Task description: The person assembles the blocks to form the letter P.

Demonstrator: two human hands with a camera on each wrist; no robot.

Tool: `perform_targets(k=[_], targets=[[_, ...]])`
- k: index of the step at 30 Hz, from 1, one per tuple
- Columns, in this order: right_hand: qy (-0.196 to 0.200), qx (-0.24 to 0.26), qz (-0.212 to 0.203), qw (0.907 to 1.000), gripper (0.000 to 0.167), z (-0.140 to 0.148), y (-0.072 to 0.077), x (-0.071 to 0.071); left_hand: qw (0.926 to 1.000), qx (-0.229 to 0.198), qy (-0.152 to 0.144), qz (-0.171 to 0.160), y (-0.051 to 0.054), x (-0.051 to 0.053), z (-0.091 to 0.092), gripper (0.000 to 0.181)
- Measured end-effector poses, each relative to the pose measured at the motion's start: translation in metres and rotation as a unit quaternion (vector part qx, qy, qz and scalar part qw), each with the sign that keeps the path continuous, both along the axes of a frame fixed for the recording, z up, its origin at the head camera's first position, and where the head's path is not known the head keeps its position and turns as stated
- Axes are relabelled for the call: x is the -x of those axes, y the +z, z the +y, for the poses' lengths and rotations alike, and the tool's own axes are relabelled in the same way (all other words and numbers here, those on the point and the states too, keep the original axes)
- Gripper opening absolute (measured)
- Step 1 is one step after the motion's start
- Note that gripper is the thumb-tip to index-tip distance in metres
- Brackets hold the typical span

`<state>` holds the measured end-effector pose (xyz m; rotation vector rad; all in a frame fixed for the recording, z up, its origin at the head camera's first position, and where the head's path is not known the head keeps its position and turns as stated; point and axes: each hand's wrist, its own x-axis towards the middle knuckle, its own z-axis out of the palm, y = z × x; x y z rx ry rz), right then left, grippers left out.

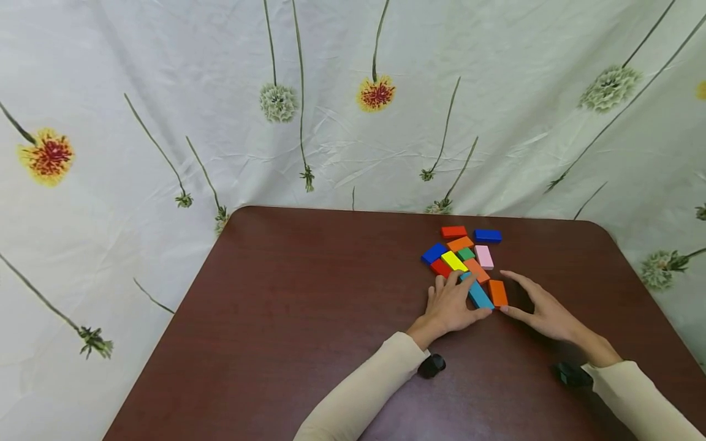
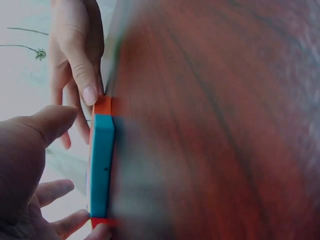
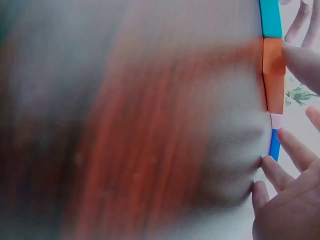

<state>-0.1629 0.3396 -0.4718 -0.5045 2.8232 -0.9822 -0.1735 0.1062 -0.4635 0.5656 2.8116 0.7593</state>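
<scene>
Light-blue block lies on the table just right of the left hand, long axis slanting far-left to near-right — right hand farther, beyond the nearest orange block — both hands loosely spread, neither visibly gripping.

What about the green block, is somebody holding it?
No, the green block lies on the table, and neither the left hand nor the right hand touches it.

blocks on table, right of its middle, cloth behind
</scene>
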Motion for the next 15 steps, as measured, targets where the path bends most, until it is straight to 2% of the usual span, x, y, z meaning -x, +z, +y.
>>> perform_targets(k=[6,15], targets=[[0.004,0.004,0.006,1.0000,0.072,0.0002,0.0016,-0.0003,0.9996,-0.016,0.021,-0.008,-0.0026,0.0001,0.0054,0.074],[0.020,0.008,0.019,0.9996,0.064,-0.0018,-0.0006,-0.0001,0.9992,0.008,0.040,0.001,-0.0043,0.0004,0.0095,0.070]])
